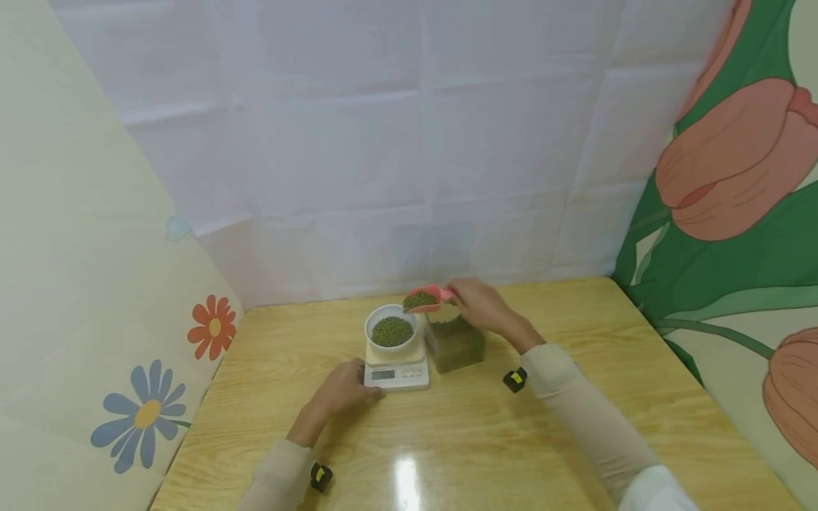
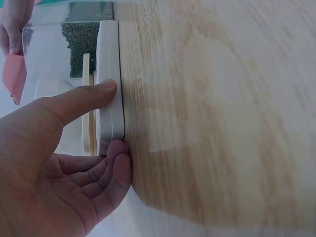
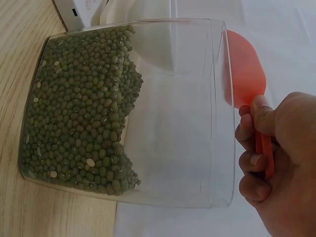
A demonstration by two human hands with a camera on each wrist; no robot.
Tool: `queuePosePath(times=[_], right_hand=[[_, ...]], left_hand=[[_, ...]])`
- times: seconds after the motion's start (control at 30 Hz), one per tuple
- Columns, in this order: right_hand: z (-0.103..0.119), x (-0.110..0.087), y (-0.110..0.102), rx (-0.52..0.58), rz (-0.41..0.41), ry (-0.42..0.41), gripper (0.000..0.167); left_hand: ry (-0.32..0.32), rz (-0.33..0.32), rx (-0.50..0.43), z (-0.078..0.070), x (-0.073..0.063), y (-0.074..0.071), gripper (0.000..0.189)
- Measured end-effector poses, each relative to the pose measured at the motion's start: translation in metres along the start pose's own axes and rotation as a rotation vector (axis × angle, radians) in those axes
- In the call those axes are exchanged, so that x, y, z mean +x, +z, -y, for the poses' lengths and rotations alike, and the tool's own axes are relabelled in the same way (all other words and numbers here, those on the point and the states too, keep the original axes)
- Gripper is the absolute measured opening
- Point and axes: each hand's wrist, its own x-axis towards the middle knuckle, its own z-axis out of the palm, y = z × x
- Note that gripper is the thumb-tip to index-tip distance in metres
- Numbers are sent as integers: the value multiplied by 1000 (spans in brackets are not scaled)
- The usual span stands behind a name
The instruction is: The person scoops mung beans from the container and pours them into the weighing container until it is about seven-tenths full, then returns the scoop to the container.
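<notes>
My right hand (image 1: 481, 304) grips the handle of a pink scoop (image 1: 433, 308) heaped with green mung beans. The scoop's front edge overlaps the right rim of a white bowl (image 1: 372, 328) in the head view. Inside that bowl lies a layer of mung beans (image 1: 393, 332). It stands on a white kitchen scale (image 1: 418, 381) with a small display. At the scale's front left corner, my left hand (image 1: 345, 387) holds the body, thumb along the front and fingers curled by the side. Below the right hand, a clear container (image 3: 173, 113) is partly filled with mung beans (image 3: 81, 111).
The container stands on the wooden table (image 1: 447, 440) close against the scale's right side. A white sheet (image 1: 409, 177) hangs along the table's back edge. Flower-printed panels (image 1: 722, 184) flank the table. Black devices with yellow marks (image 1: 515, 380) sit at both wrists.
</notes>
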Motion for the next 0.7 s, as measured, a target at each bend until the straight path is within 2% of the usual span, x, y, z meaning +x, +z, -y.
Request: queuePosePath(times=[0.7], right_hand=[[13, 9, 8, -58, 1, -60, 24]], left_hand=[[-2, 0, -9, -1, 0, 1, 54]])
